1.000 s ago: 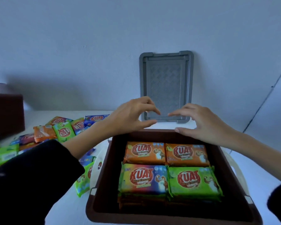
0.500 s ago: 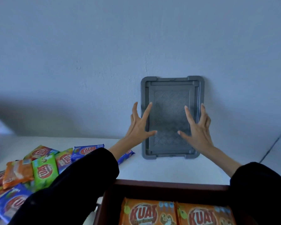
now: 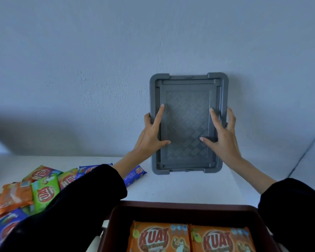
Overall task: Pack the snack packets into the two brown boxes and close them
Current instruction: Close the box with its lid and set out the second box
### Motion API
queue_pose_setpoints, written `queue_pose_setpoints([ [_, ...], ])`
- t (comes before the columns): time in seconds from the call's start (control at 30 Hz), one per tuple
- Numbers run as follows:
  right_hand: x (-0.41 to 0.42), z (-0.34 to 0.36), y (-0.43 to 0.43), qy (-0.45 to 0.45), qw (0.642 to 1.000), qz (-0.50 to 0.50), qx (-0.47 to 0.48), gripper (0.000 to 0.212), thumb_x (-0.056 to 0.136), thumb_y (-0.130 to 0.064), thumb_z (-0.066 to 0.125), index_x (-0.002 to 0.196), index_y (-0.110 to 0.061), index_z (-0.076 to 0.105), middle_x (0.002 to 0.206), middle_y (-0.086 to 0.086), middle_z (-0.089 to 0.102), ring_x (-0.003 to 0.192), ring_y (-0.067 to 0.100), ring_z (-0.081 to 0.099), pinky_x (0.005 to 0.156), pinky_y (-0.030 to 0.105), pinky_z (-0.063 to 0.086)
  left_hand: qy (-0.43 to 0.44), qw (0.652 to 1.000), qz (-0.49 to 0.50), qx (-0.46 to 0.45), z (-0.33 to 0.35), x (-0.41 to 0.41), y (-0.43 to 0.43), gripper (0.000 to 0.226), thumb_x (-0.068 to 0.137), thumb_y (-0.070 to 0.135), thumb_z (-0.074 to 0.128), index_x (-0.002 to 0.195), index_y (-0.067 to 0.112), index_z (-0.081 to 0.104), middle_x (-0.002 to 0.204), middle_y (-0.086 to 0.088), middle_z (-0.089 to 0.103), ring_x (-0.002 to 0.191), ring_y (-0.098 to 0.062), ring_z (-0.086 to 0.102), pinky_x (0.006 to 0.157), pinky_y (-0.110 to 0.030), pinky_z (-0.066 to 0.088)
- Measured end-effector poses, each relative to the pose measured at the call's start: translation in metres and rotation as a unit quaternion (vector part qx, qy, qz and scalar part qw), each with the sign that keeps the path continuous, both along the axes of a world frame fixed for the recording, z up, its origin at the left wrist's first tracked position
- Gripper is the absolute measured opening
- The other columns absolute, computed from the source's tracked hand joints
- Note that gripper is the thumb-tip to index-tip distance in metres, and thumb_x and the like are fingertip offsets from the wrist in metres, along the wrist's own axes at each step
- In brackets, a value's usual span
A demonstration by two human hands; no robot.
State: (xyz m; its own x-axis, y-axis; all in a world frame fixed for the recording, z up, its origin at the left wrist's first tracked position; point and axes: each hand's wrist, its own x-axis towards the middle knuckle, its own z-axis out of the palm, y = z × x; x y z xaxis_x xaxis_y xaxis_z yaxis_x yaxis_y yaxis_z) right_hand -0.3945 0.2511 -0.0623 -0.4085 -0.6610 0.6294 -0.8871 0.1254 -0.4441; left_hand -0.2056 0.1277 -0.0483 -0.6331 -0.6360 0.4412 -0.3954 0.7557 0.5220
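Since the earlier frame we note both hands have spread outward from the lid's face to its long edges: in the head view our left hand [image 3: 154, 132] and right hand [image 3: 223, 132] clasp the grey lid [image 3: 188, 122], fingers wrapped round its sides, thumbs on its textured panel, while it stands upright against the wall [image 3: 98, 70]. We judge the closing step begun; next the lid must be lifted and lowered squarely onto the brown box [image 3: 171, 208] nearest us, whose orange packets [image 3: 189, 239] read "KUAT", as do the loose packets [image 3: 36, 190] left on the table [image 3: 180, 186].
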Motion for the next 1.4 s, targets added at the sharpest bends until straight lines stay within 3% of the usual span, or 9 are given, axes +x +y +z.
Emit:
queue_pose_setpoints([
  [0.13, 0.013, 0.044, 0.018, 0.029, 0.999, -0.012, -0.027, 0.092, 0.074, -0.022, 0.076, 0.146, -0.027, 0.02, 0.154, 0.016, -0.003, 0.144, 0.029, 0.007, 0.105, 0.022, 0.018, 0.013, 0.999, -0.002, -0.03, 0.047, 0.014, 0.023, 0.114, 0.071, 0.014, 0.079, 0.147, 0.031, -0.005, 0.137, -0.018, 0.019, 0.089, -0.019, 0.041, 0.085, -0.031, 0.051],
  [0.3, 0.037, 0.09, 0.057, 0.049, 0.998, -0.009, -0.026, 0.092, 0.073, -0.03, 0.076, 0.146, -0.029, 0.02, 0.153, 0.014, 0.0, 0.14, 0.032, 0.022, 0.106, 0.036, 0.035, 0.016, 0.998, -0.012, -0.051, 0.093, 0.044, 0.057, 0.115, 0.071, 0.019, 0.079, 0.148, 0.029, -0.005, 0.131, -0.016, 0.021, 0.096, -0.02, 0.04, 0.093, -0.028, 0.042],
  [0.4, 0.052, 0.106, 0.083, 0.057, 0.998, 0.0, -0.009, 0.093, 0.072, -0.034, 0.076, 0.146, -0.03, 0.02, 0.153, 0.013, 0.001, 0.14, 0.03, 0.021, 0.106, 0.038, 0.036, -0.004, 0.998, -0.016, -0.055, 0.111, 0.065, 0.081, 0.115, 0.07, 0.023, 0.079, 0.148, 0.028, -0.006, 0.123, -0.012, 0.023, 0.091, -0.02, 0.039, 0.093, -0.025, 0.039],
  [0.5, 0.067, 0.113, 0.109, 0.043, 0.998, 0.018, 0.041, 0.093, 0.071, -0.037, 0.076, 0.146, -0.032, 0.02, 0.153, 0.01, -0.001, 0.141, 0.029, 0.02, 0.108, 0.039, 0.033, -0.035, 0.999, -0.011, -0.025, 0.118, 0.089, 0.104, 0.114, 0.07, 0.029, 0.078, 0.148, 0.029, -0.005, 0.129, -0.018, 0.025, 0.098, -0.019, 0.034, 0.101, -0.027, 0.033],
  [0.67, 0.097, 0.107, 0.151, 0.003, 0.988, 0.052, 0.147, 0.093, 0.071, -0.041, 0.074, 0.146, -0.029, 0.022, 0.152, 0.007, -0.002, 0.141, 0.027, 0.018, 0.112, 0.038, 0.023, -0.115, 0.991, -0.005, 0.065, 0.102, 0.123, 0.133, 0.114, 0.069, 0.035, 0.078, 0.148, 0.031, -0.004, 0.13, -0.016, 0.029, 0.113, -0.024, 0.035, 0.096, -0.024, 0.028],
  [0.8, 0.121, 0.088, 0.178, -0.038, 0.969, 0.07, 0.235, 0.092, 0.071, -0.045, 0.073, 0.146, -0.029, 0.021, 0.152, 0.005, -0.001, 0.14, 0.026, 0.022, 0.111, 0.036, 0.025, -0.176, 0.973, -0.013, 0.148, 0.076, 0.147, 0.154, 0.111, 0.069, 0.041, 0.076, 0.147, 0.034, -0.002, 0.142, -0.014, 0.027, 0.131, -0.027, 0.029, 0.106, -0.032, 0.026],
  [1.07, 0.157, 0.044, 0.22, -0.127, 0.928, 0.078, 0.342, 0.09, 0.072, -0.045, 0.073, 0.145, -0.029, 0.024, 0.152, 0.007, 0.005, 0.142, 0.023, 0.018, 0.113, 0.035, 0.022, -0.213, 0.928, -0.052, 0.302, 0.033, 0.184, 0.193, 0.105, 0.072, 0.03, 0.077, 0.149, 0.028, 0.006, 0.155, 0.0, 0.015, 0.14, -0.02, 0.023, 0.114, -0.034, 0.022],
  [1.23, 0.169, 0.025, 0.231, -0.16, 0.919, 0.074, 0.354, 0.081, 0.074, -0.044, 0.071, 0.142, -0.028, 0.031, 0.149, 0.005, 0.014, 0.14, 0.023, 0.016, 0.113, 0.036, 0.021, -0.21, 0.917, -0.061, 0.335, 0.022, 0.196, 0.204, 0.094, 0.075, 0.027, 0.075, 0.148, 0.026, 0.016, 0.153, -0.001, 0.018, 0.136, -0.021, 0.029, 0.106, -0.03, 0.035],
  [1.4, 0.177, 0.013, 0.245, -0.142, 0.937, 0.045, 0.317, 0.072, 0.079, -0.049, 0.063, 0.142, -0.029, 0.032, 0.153, 0.003, 0.013, 0.141, 0.024, 0.015, 0.114, 0.041, 0.021, -0.24, 0.926, -0.045, 0.289, 0.024, 0.198, 0.213, 0.087, 0.076, 0.036, 0.072, 0.146, 0.027, 0.021, 0.152, -0.008, 0.01, 0.139, -0.029, 0.019, 0.114, -0.04, 0.021],
])
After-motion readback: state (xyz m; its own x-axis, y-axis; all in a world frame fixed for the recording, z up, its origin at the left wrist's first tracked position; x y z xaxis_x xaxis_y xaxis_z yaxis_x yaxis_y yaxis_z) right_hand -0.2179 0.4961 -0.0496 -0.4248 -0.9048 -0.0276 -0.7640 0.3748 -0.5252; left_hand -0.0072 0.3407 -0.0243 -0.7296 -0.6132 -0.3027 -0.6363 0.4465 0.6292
